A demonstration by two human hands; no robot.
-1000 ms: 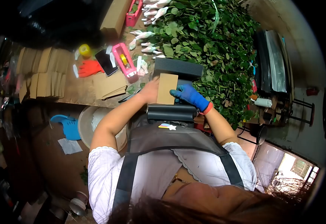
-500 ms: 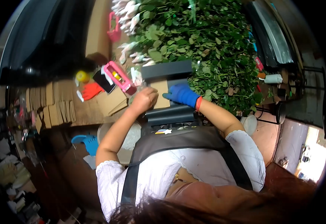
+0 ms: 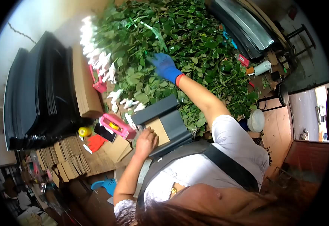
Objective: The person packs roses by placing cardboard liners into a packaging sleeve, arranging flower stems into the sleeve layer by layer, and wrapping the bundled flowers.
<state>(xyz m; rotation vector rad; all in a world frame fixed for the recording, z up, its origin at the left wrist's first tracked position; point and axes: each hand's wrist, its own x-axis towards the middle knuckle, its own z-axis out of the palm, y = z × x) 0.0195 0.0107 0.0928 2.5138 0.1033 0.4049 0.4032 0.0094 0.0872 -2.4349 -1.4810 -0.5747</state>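
My bare left hand (image 3: 146,141) rests with bent fingers at the left edge of a piece of cardboard (image 3: 158,130), seemingly gripping that edge. The cardboard lies in a black sheet folded into a trough (image 3: 175,126) at the table's front. My right hand (image 3: 164,67), in a blue glove, is stretched over the heap of leafy green stems (image 3: 206,67). Its fingers are spread and slightly blurred, touching or just above the leaves. White-wrapped flower heads (image 3: 106,62) line the heap's left side. Beside my left hand stands a pink tape dispenser (image 3: 125,132) with a yellow roll.
Tall stacks of black sheets (image 3: 40,94) stand at the left. Cut cardboard pieces (image 3: 72,154), a red-orange glove (image 3: 96,143) and a yellow roll (image 3: 84,131) lie at the front left. A green strip (image 3: 157,35) lies across the stems. A white bucket (image 3: 255,120) stands at right.
My right hand has left the cardboard and reached forward over the stems. My left hand stays at the cardboard. The whole view has turned and shifted.
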